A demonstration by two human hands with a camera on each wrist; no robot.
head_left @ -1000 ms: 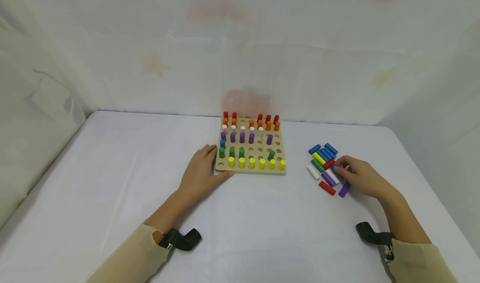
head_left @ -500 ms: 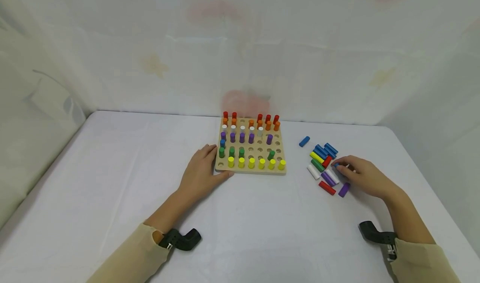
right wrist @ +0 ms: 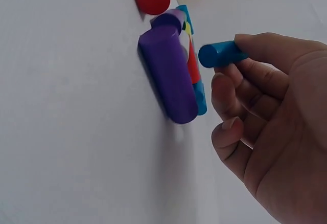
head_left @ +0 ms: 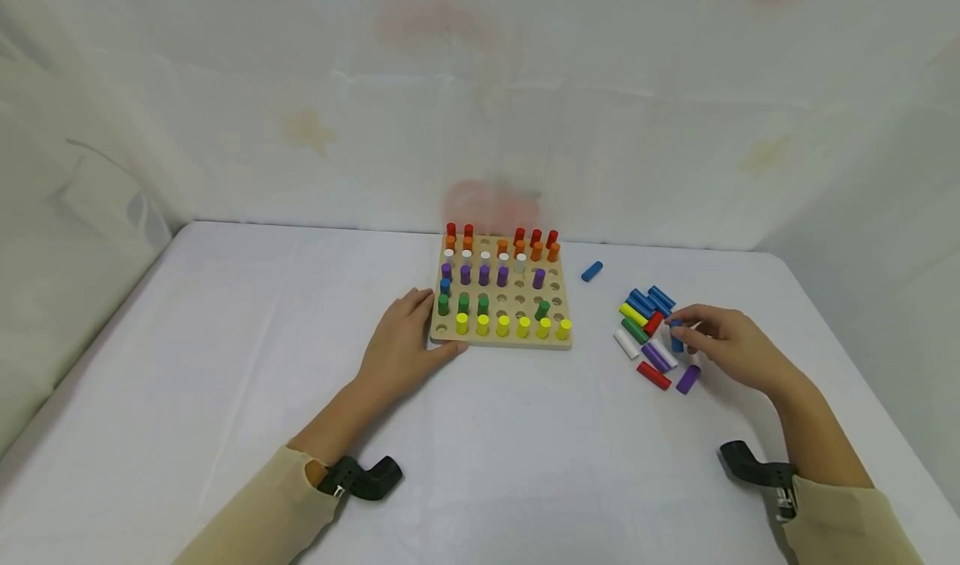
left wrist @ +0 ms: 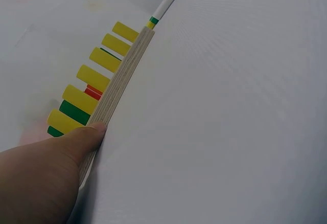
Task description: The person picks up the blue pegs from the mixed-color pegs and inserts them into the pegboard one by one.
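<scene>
Blue peg [right wrist: 220, 54], a short smooth cylinder, pinched in the right hand's [head_left: 731, 346] grip above loose pegs [head_left: 647, 332].

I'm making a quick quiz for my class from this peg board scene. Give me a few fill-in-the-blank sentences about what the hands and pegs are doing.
1. The right hand pinches a ____ peg in its fingertips.
2. The left hand rests against the wooden ____, thumb on its near edge.
3. The front row of the board holds upright pegs coloured ____.
4. One blue peg lies alone on the table, between the board and the ____ of loose pegs.

Missing words: blue; board; yellow; pile
</scene>
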